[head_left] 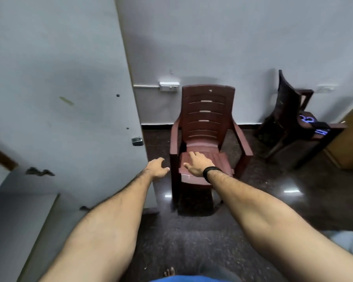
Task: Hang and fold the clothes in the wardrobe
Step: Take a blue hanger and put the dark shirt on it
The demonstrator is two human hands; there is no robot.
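Observation:
A pale grey wardrobe door stands open on the left, with a small metal latch near its right edge. No clothes show in this view. My left hand reaches forward beside the door's edge, fingers relaxed, holding nothing. My right hand, with a black band on the wrist, hovers over or rests on the seat of a maroon plastic armchair; I cannot tell whether it touches. Its fingers are spread and it holds nothing.
A second dark chair stands at the right with small glowing devices on a dark surface beside it. A wooden piece of furniture sits at far right. A wall socket is behind the chair. The floor is dark polished stone.

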